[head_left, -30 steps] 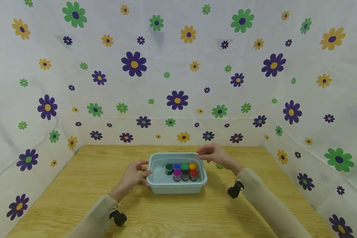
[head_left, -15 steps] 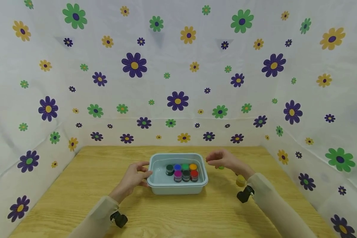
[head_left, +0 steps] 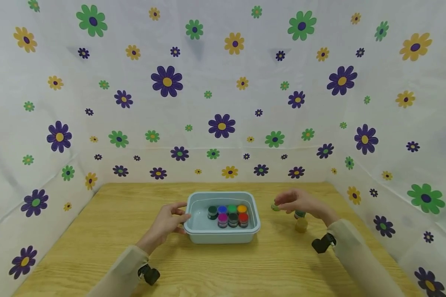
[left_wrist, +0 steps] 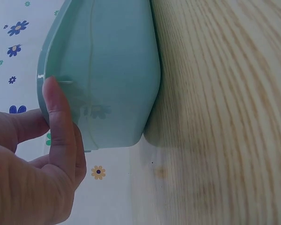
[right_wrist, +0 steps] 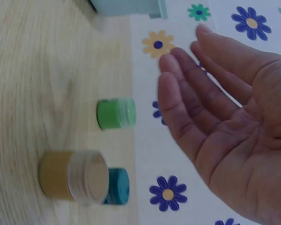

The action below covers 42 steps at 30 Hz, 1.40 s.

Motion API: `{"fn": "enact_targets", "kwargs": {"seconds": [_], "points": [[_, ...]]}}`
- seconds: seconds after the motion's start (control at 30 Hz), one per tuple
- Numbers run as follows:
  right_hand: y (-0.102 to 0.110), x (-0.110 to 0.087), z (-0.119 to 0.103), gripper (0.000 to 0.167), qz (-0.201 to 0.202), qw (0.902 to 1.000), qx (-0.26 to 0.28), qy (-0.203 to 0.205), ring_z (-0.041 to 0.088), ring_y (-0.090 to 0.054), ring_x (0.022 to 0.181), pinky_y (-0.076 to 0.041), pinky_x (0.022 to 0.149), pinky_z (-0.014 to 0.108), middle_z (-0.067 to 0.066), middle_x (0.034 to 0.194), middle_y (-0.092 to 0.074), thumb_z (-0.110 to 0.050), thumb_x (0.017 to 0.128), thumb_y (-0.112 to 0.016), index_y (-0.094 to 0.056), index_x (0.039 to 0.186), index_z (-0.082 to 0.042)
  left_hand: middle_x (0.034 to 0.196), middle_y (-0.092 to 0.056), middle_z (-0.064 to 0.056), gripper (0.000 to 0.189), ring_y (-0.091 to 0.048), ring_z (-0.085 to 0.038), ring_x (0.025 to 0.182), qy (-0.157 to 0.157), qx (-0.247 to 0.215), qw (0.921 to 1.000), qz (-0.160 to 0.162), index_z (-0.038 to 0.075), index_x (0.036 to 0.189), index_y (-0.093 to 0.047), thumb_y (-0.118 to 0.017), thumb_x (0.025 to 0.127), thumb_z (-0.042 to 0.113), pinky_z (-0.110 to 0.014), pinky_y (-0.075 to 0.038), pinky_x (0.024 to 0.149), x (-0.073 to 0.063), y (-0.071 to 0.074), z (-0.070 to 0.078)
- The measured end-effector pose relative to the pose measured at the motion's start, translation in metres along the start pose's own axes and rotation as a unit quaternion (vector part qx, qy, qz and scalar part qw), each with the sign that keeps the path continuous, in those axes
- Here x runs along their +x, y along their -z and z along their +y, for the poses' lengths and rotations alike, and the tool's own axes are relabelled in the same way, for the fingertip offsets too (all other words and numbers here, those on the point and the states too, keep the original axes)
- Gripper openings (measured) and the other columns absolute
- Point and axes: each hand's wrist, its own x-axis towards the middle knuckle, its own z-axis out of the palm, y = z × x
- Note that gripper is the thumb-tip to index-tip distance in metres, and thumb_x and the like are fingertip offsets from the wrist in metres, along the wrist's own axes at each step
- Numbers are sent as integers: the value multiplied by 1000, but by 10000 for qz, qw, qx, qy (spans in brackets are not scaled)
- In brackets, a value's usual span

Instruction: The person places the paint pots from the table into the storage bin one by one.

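Note:
My left hand (head_left: 166, 222) grips the left rim of a pale blue plastic tub (head_left: 221, 238), thumb and fingers on either side of the edge. Inside the tub stand several small paint jars, among them a red jar (head_left: 243, 220), a magenta jar (head_left: 222, 220) and an orange jar (head_left: 242, 209). My right hand (head_left: 301, 202) hovers right of the tub with relaxed fingers, holding nothing. Below and around it on the table are a light green jar (right_wrist: 114, 113), a yellow jar (right_wrist: 61, 174) and a teal jar (right_wrist: 118, 186), which the yellow one partly hides.
A wooden table (head_left: 208, 268) carries everything. White cloth with printed flowers (head_left: 223, 82) closes off the back and both sides. The jars in the tub sit toward its middle and right.
My right hand has moved from the tub's right rim rightward to above the loose jars, bringing the yellow and teal jars into sight. The left hand keeps its hold on the tub.

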Motion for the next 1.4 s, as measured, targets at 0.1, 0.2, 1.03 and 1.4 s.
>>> {"fn": "enact_targets", "kwargs": {"seconds": [0.1,0.2,1.03,1.4], "points": [[7,-9,3,39,-45,9998,-121,-176,31,-64,102,-56,88,50,26,128,-61,-18,95,-65,-59,126,5,103,-55,-16,48,-68,-27,82,23,-15,10000,-1,5,138,-54,-66,92,3,-45,-62,60,-1,0,1],[12,-16,6,39,-58,9995,-213,-242,29,-64,102,-56,87,48,26,128,-61,-17,95,-65,-59,126,5,104,-55,-16,48,-68,-25,80,45,-16,10000,12,6,138,-55,-66,92,4,-44,-61,60,-1,0,2],[13,-38,49,42,99,9985,-513,-167,43,-58,118,-52,97,52,26,125,-63,-9,88,-70,-61,124,11,103,-55,-16,48,-66,-24,77,2,-25,10000,13,4,138,-54,-66,91,3,-41,-61,58,0,1,1],[12,-37,56,42,-457,9978,-294,-381,44,-50,126,-42,106,59,24,132,-59,-10,87,-72,-62,124,5,104,-55,-16,49,-67,-26,79,17,-62,10000,-36,4,139,-53,-66,92,4,-40,-61,57,-2,1,2]]}}
